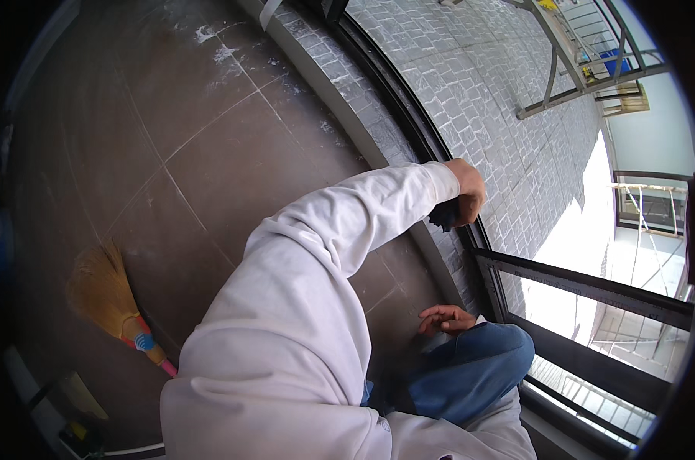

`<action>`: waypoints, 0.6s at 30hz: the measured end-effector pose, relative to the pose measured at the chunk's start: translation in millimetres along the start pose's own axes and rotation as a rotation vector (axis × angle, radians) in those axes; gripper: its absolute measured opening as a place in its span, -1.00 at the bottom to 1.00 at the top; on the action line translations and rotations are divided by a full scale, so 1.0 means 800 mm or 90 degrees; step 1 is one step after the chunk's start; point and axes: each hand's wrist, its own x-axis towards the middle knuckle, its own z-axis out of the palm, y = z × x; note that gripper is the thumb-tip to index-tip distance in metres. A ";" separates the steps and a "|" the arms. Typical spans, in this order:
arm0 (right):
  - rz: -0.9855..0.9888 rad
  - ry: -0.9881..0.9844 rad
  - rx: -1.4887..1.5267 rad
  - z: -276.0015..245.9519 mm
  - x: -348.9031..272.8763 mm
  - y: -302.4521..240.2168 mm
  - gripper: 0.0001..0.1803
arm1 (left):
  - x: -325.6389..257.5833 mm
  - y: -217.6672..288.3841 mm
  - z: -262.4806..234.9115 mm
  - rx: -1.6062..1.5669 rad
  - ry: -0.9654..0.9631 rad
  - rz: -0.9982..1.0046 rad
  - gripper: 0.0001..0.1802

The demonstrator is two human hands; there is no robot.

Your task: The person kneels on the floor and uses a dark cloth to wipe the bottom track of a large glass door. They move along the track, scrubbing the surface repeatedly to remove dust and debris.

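My left arm, in a white sleeve, stretches across to the black metal door track [397,103] along the stone sill. My left hand [470,192] is closed around a crumpled black cloth [444,215], which shows below the cuff and lies against the track or just over it; contact is hidden. Beside my bent knee in blue jeans [470,376], my right hand [447,318] hangs with loosely spread, slightly curled fingers. Nothing shows in it.
Brown floor tiles [209,146] carry white dusty smears. A straw broom [106,287] lies at the left. A black-framed door panel [585,287] stands close on my right. Beyond the track are grey paving [470,92] and a metal scaffold [554,73].
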 end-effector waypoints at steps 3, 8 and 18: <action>0.077 -0.016 0.017 0.046 -0.010 -0.027 -0.44 | 0.017 0.010 -0.029 0.033 -0.069 0.118 -0.76; 0.098 -0.263 -0.212 0.120 0.030 -0.140 -0.50 | 0.023 0.025 -0.054 -0.018 0.047 0.140 -0.74; -0.191 -0.412 -0.424 0.177 0.167 -0.268 -0.50 | -0.116 -0.066 0.026 -0.158 0.262 -0.005 -0.57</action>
